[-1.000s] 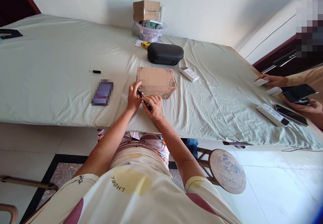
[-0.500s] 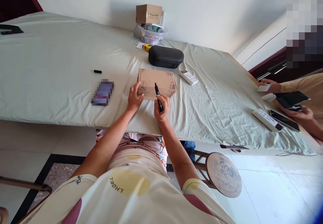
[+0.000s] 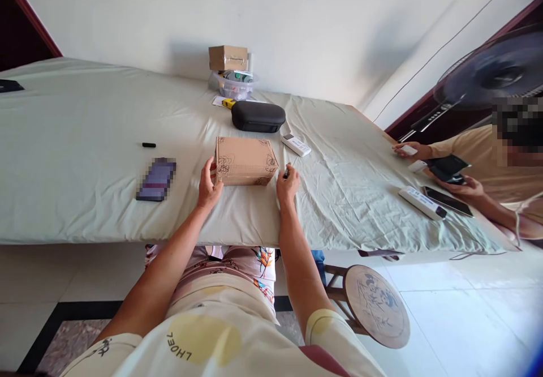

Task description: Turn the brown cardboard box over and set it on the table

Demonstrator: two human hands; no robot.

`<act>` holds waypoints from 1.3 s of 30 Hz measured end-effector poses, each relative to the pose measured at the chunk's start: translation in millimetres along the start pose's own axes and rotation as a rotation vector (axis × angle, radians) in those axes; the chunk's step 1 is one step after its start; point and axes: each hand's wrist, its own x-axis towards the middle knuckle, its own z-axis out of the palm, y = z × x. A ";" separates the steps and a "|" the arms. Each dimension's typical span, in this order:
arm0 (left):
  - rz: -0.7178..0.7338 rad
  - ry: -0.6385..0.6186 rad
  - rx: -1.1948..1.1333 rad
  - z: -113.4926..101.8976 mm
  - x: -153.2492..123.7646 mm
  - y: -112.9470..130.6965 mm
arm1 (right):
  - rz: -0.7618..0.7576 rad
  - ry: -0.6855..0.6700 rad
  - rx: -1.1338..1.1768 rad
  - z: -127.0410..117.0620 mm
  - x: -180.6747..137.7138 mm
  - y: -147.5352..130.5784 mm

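A small brown cardboard box (image 3: 244, 159) with black line drawings at its corners rests on the cloth in front of me. My left hand (image 3: 207, 185) grips its left front corner, thumb at the front and fingers along the side. Close by the box's right end, my right hand (image 3: 288, 183) is closed around a black marker (image 3: 287, 172). Most of the marker is hidden by the fingers. Its black cap (image 3: 149, 145) lies apart on the cloth to the left, above a blurred phone (image 3: 156, 180).
Behind the box lie a black case (image 3: 258, 116), a white remote-like device (image 3: 296, 145) and a yellow tool (image 3: 228, 103). A plastic basket (image 3: 236, 88) carries another carton (image 3: 228, 58). At right, another person's hands (image 3: 464, 189) hold a black object. A round stool (image 3: 376, 306) stands below.
My right hand has moved from the box's front to beside its right end, with the marker now mostly hidden. My left hand stays at the left corner. The camera view has tilted up.
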 end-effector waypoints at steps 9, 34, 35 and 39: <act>-0.107 0.180 0.140 -19.6 4.4 18.9 | -0.068 -0.353 -0.338 -3.2 -19.1 -12.6; -0.573 0.067 1.150 -153.8 1.8 17.0 | 0.012 0.021 0.049 4.5 -9.5 -4.9; -0.569 0.074 1.132 -153.2 1.3 16.4 | 0.001 0.047 0.078 2.7 -9.6 -6.4; -0.564 0.123 1.046 -149.2 -5.1 16.7 | -0.062 0.140 0.180 -5.4 -14.1 -13.1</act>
